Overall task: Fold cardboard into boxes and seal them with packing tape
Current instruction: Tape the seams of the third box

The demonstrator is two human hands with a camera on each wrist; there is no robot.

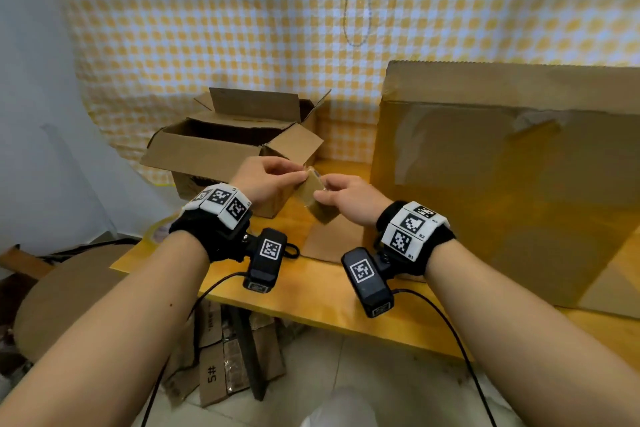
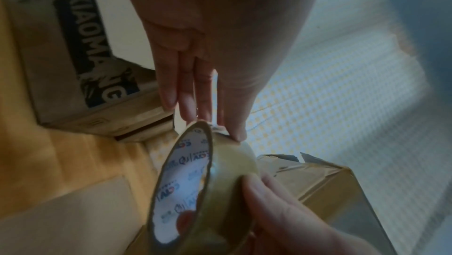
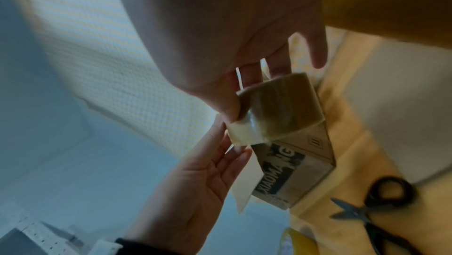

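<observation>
A yellow wooden table (image 1: 332,291) stands in front of a wall hung with yellow and white checked cloth (image 1: 242,17).

Both hands are up over the table and meet at a roll of clear packing tape (image 2: 208,183). The right hand (image 1: 349,199) holds the roll, with the thumb on the outside and fingers curled round it. The left hand (image 1: 266,180) has its fingers nearly straight, and their tips pinch at the top edge of the roll. In the right wrist view a loose bit of tape (image 3: 244,133) sticks out from the roll toward the left fingers. I think the person is finding the end of the tape and starting to peel it off.

To do this well, the right hand should keep the roll still. The left fingers should pinch the whole width of the loose end and pull it slowly and straight, so it does not tear into a thin strip or stick back on itself.

Just behind the roll, an open cardboard box (image 1: 225,146) sits on the table with its flaps up. It has dark printed letters on its side (image 2: 90,50). On the other side of the roll a big flat sheet of cardboard (image 1: 502,166) leans up. Black scissors (image 3: 376,212) lie on the table near the roll. Under the table, flat boxes (image 1: 221,367) are piled on the floor.
</observation>
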